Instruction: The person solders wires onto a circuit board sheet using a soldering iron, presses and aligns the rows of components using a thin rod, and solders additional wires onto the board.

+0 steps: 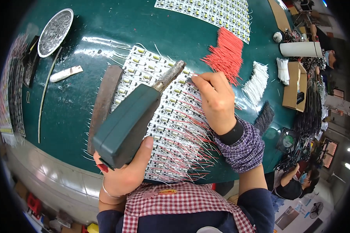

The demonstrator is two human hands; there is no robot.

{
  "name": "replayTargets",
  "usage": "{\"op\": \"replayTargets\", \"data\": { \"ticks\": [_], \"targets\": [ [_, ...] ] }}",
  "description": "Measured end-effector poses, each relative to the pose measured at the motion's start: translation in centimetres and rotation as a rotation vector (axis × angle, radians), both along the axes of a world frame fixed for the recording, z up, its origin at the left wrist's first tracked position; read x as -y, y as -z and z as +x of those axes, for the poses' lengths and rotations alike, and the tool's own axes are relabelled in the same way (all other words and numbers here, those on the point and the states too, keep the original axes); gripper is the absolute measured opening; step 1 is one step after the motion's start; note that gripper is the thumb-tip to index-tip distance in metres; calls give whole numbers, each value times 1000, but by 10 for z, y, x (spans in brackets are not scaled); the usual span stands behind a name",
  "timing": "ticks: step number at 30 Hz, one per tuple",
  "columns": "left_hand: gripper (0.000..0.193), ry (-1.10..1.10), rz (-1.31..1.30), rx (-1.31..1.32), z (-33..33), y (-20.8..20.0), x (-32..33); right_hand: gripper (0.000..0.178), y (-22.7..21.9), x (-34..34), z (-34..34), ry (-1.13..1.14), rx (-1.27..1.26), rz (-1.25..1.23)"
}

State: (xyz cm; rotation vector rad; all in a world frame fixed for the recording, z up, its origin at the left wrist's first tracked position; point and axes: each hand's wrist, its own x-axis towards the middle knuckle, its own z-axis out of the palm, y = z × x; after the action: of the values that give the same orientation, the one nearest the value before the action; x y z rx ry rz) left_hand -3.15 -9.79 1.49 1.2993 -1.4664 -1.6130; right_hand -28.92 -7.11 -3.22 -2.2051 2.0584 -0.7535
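Observation:
My left hand [130, 173] is wrapped round the handle of a dark green soldering gun [124, 120]. Its metal tip [175, 72] points up and right, over a white panel of small circuit boards [169, 116]. Close to that tip, my right hand [217, 101] is closed in a pinch at the panel's upper right, on what looks like a thin wire, mostly hidden by the fingers. Red and white wires [186, 143] stick out of many boards across the panel's middle and lower part. A brown metal bar [105, 108] lies along the panel's left edge.
Bundles of red wires [227, 52], white wires [256, 83] and black wires [265, 116] lie to the right on the green table [105, 23]. Another board panel [210, 13] is at the back. A metal bowl [56, 33] stands far left. A person [293, 182] sits at right.

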Motion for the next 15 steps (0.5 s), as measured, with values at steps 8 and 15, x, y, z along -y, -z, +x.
{"op": "replayTargets", "data": {
  "ticks": [8,15],
  "targets": [
    [21,33,-172,221,-15,-1,-8,30,2,-3,3,19,-22,-6],
    [17,50,-176,56,-23,8,3,29,3,-3,3,21,-37,-13]
  ]
}}
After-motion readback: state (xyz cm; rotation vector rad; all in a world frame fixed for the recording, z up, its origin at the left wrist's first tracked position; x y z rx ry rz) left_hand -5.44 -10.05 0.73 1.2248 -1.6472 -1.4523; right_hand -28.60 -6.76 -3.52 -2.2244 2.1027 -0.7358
